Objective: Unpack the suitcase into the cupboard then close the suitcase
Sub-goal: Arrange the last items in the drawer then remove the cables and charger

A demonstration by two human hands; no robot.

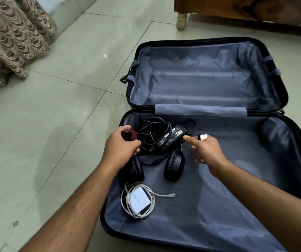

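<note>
A white charger (139,200) with coiled cable lies nearest in the open suitcase (209,206) on the floor (55,115). Beyond it sit headphones (174,166). The left hand (121,148) grips a dark red block (128,135) beside the black adapter (171,138); the right hand (207,150) pinches a small white item (202,137), forefinger extended.

Glossy floor tiles (69,57); seemingly cloth suitcase lining (200,82)

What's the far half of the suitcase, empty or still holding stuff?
Empty: the far half shows only bare grey lining; everything left lies in the near half.
</note>
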